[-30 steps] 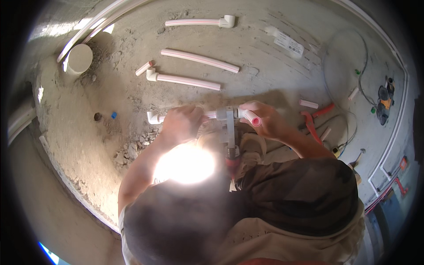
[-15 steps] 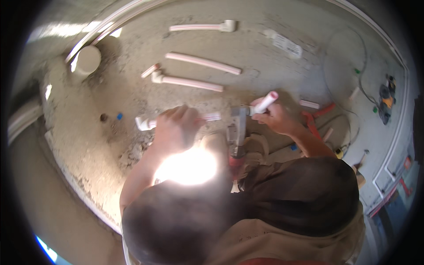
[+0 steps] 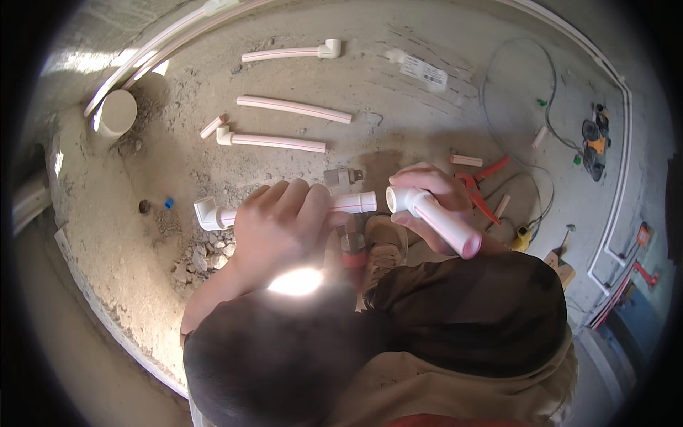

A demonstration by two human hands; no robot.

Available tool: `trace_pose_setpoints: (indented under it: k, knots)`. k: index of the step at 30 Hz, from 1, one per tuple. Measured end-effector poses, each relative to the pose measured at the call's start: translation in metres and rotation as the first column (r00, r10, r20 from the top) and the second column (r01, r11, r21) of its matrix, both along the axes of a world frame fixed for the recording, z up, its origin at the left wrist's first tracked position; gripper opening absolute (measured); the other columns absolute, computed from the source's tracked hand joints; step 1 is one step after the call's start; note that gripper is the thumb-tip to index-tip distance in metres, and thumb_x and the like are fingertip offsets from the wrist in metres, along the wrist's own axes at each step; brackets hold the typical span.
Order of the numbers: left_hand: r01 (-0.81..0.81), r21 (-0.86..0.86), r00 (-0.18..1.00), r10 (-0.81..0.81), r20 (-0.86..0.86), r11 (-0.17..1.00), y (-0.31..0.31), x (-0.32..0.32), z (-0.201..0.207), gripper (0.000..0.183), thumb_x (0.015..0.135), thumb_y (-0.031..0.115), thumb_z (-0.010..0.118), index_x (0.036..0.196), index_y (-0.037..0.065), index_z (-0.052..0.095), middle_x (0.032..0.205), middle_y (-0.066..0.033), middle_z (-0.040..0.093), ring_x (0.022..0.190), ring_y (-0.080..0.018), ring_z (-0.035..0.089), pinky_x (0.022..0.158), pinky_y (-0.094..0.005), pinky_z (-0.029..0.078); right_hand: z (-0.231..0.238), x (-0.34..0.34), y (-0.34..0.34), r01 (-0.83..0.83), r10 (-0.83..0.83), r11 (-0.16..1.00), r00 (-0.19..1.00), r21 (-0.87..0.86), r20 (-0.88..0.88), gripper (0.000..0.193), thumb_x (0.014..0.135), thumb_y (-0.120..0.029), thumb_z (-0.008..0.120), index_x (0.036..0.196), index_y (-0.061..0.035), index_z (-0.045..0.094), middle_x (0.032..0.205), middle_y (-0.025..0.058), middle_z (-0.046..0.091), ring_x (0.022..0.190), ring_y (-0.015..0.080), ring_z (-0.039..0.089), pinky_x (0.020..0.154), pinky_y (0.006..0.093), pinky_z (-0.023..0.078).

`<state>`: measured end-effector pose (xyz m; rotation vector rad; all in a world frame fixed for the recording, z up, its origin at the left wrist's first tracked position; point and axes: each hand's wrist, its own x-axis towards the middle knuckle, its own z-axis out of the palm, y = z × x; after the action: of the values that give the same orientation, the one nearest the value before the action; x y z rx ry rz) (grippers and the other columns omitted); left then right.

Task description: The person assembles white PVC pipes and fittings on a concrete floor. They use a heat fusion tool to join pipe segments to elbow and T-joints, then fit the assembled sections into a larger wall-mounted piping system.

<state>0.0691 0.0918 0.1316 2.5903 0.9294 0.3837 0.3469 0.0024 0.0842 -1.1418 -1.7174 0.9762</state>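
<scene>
My left hand [image 3: 276,222] is wrapped round a white plastic pipe [image 3: 356,203] with a red stripe. An elbow fitting [image 3: 206,213] sits on that pipe's left end. In my right hand [image 3: 437,186] is a short striped pipe with an elbow [image 3: 403,200]; its open mouth faces the left pipe's free end, a small gap apart. The short pipe [image 3: 454,231] points down to the right. Behind and below the left pipe, between my feet, is a pipe-welding tool with a metal die [image 3: 343,176] and a red body [image 3: 353,260], partly hidden.
Beyond my hands lie a loose pipe [image 3: 293,108] and two elbowed pipes [image 3: 281,142] [image 3: 284,53]. Red pipe cutters [image 3: 478,192] are at the right, near cables and a black-orange power tool [image 3: 595,142]. Rubble [image 3: 199,260] and a capped standpipe [image 3: 117,112] are left.
The elbow in my right hand has come away from the welding tool and turned to face the left pipe. The left pipe has moved closer to it. The tool's head has tipped away.
</scene>
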Motion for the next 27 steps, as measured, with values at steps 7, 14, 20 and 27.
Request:
trace_pose_setpoints:
  k: [7, 14, 20, 27]
  knots:
    - [0.077, 0.018, 0.995, -0.078, 0.064, 0.997, 0.0, 0.006, 0.001, 0.03, 0.088, 0.032, 0.078, 0.09, 0.007, 0.061, 0.068, -0.0034, 0.053, 0.056, -0.0236, 0.058, 0.049, -0.0379, 0.046, 0.004, -0.02, -0.004, 0.007, -0.013, 0.999, 0.989, -0.039, -0.144, 0.052, 0.091, -0.004, 0.081, 0.135, -0.0004, 0.054, 0.105, 0.0156, 0.066, 0.084, 0.0229, 0.063, 0.074, 0.0354, 0.05]
    - [0.078, 0.068, 0.994, -0.083, 0.071, 0.995, 0.001, 0.004, -0.001, 0.026, 0.092, 0.031, 0.074, 0.084, 0.01, 0.06, 0.066, 0.0002, 0.051, 0.053, -0.0171, 0.057, 0.046, -0.033, 0.047, 0.008, -0.021, -0.004, -0.035, 0.029, 0.998, 0.996, -0.059, -0.088, 0.054, 0.089, -0.002, 0.083, 0.135, -0.0015, 0.054, 0.103, 0.0146, 0.065, 0.083, 0.0228, 0.062, 0.074, 0.0356, 0.05]
    - [0.095, 0.048, 0.993, -0.099, 0.068, 0.994, 0.001, 0.0, 0.002, 0.024, 0.089, 0.026, 0.073, 0.079, 0.009, 0.059, 0.065, -0.0006, 0.05, 0.053, -0.0173, 0.056, 0.046, -0.0331, 0.046, 0.004, -0.022, 0.0, -0.093, 0.092, 0.996, 0.988, 0.0, -0.125, 0.056, 0.088, 0.006, 0.08, 0.136, -0.0012, 0.052, 0.107, 0.0142, 0.064, 0.085, 0.0251, 0.062, 0.074, 0.0373, 0.051]
    - [0.123, 0.002, 0.992, -0.123, 0.026, 0.992, -0.002, 0.002, 0.007, 0.021, 0.088, 0.025, 0.072, 0.082, 0.008, 0.061, 0.067, -0.0019, 0.054, 0.054, -0.0197, 0.059, 0.048, -0.0345, 0.047, -0.004, -0.023, -0.005, -0.12, 0.118, 0.993, 0.981, 0.0, -0.153, 0.06, 0.081, 0.001, 0.087, 0.13, 0.0003, 0.053, 0.11, 0.0209, 0.065, 0.088, 0.033, 0.071, 0.074, 0.0408, 0.058]
